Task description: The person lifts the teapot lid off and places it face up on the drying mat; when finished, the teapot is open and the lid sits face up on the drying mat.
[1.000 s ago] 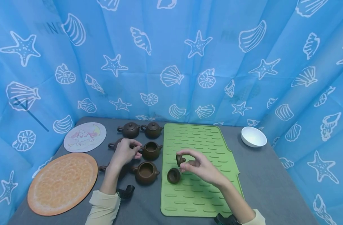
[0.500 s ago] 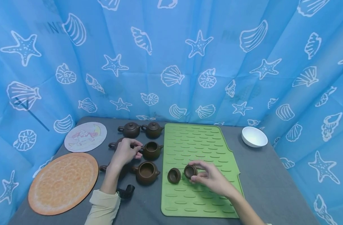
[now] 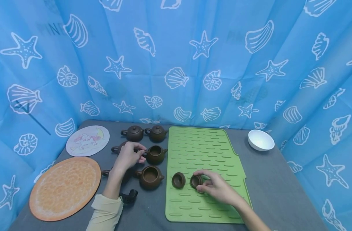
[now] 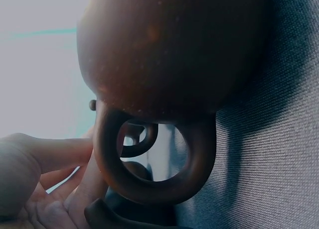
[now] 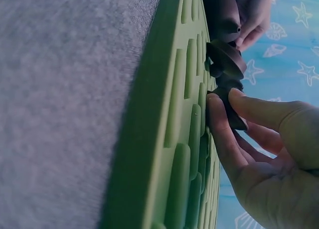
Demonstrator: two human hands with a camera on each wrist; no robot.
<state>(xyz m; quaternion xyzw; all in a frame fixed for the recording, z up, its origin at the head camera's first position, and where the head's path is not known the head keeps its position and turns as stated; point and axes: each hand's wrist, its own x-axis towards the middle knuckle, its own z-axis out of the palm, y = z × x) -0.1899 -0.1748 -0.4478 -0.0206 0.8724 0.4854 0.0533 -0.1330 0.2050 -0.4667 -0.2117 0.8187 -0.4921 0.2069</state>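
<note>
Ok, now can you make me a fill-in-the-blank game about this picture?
1. The mat under the person's right hand is coloured ____.
2. That hand holds a brown lid; another lid lies to its ____.
3. The bowl is coloured ____.

Missing words: green; left; white.

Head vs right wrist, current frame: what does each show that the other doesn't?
Head only: the white bowl, the round orange mat, the oval mat with a drawing.

Right wrist only: the knob under the loose lid, on the green mat side; in head, the lid hides it.

Both: the right hand pinching the other lid, the loose lid, the green mat, the left hand, a dark teapot, the patterned blue curtain.
</note>
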